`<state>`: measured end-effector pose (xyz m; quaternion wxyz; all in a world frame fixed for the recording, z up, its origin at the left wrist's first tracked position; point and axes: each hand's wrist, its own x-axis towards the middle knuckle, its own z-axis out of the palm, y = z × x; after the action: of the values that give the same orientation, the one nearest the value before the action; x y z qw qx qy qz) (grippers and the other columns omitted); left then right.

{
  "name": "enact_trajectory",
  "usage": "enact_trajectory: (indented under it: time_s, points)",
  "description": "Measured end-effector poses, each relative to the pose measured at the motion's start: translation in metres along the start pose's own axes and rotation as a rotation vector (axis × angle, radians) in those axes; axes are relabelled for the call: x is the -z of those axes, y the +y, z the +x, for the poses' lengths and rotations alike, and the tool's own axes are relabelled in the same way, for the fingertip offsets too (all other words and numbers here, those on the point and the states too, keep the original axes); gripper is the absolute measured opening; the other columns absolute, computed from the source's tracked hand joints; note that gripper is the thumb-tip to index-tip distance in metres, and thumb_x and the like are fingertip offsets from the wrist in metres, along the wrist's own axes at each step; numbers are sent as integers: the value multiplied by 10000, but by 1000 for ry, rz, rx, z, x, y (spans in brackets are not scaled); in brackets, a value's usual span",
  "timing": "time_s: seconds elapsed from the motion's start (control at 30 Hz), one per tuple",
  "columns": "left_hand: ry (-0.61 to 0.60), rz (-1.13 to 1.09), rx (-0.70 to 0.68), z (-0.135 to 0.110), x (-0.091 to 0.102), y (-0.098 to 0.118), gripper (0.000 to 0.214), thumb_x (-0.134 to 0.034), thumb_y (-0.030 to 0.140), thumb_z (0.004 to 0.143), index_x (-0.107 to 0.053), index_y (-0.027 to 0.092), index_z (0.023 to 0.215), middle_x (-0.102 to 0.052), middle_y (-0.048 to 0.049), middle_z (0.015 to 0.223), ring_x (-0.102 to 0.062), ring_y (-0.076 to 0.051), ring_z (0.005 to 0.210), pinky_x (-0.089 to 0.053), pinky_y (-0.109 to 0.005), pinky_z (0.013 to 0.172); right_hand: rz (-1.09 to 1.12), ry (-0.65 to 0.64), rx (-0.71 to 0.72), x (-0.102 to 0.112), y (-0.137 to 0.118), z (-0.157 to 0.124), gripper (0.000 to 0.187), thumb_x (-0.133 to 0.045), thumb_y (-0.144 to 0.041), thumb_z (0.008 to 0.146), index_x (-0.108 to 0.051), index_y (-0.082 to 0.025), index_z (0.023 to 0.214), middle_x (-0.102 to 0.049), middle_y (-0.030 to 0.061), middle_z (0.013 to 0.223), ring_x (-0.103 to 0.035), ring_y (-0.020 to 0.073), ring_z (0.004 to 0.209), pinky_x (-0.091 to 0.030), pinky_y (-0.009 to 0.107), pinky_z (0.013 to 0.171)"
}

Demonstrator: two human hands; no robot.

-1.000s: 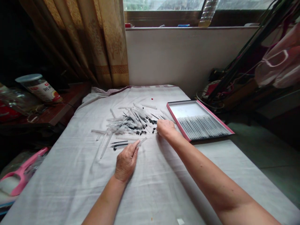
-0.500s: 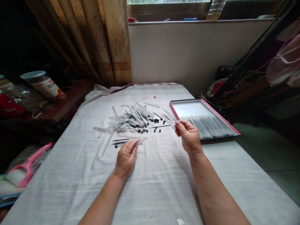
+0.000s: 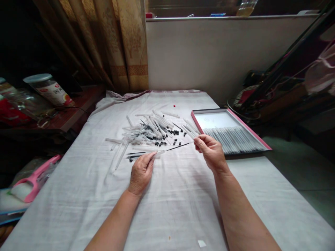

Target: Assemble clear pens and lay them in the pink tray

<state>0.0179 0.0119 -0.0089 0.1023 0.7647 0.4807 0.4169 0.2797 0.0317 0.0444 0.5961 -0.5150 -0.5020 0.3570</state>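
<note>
My left hand (image 3: 141, 173) is closed around a clear pen barrel (image 3: 160, 152), whose end sticks out past the fingertips to the right. Between finger and thumb, my right hand (image 3: 210, 150) pinches the rear end of a black ink refill (image 3: 179, 146). The refill slants down to the left, its tip at the mouth of the barrel; whether it is inside I cannot tell. Behind both hands lies a loose pile of clear barrels and dark refills (image 3: 146, 130). Small black pen caps (image 3: 176, 132) are scattered at the pile's right side.
An open box with pink edges (image 3: 250, 128) holds a row of assembled-looking pens (image 3: 230, 140) at the right. Pink-handled scissors (image 3: 34, 179) lie off the bed-like cloth surface at left. A lidded jar (image 3: 51, 90) stands on the side table. A red cap (image 3: 174, 105) sits at the back.
The black refill now spans the gap between my hands, its tip at the barrel in my left hand. My right hand has barely shifted. The view has tilted slightly.
</note>
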Motion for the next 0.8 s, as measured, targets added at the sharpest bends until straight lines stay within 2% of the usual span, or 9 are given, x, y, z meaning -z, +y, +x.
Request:
enact_trajectory:
  time_s: [0.27,0.43,0.63,0.8]
  points:
    - [-40,60,-34,0,2,5,266,-474,217,950,-636,221,1162,-720,-63,1012,-661,-186,923,-518,-326,845,-36,-19,-11,-1,-7,-1,244,-702,-410,736,-646,-176,699,-566,-20,580,-479,90,499,-401,216,470]
    - [-98,140,-111,-3,2,9,260,-494,219,948,-622,225,1174,-731,-63,1022,-662,-199,918,-500,-346,820,-84,-113,-12,-21,4,-10,221,-694,-391,735,-702,-172,711,-638,7,603,-530,113,520,-444,237,498]
    - [-52,109,-126,-3,1,12,220,-502,254,954,-612,205,1137,-742,-57,979,-685,-183,854,-527,-312,782,-249,-263,188,-60,20,-31,265,-549,-355,886,-748,-185,849,-731,63,774,-657,165,663,-527,280,636]
    - [-33,74,-85,-5,0,12,210,-499,256,952,-622,209,1116,-741,-58,980,-696,-175,861,-544,-293,798,-435,-293,376,-70,16,-43,326,-419,-300,965,-703,-175,1066,-735,105,973,-689,200,917,-535,311,823]
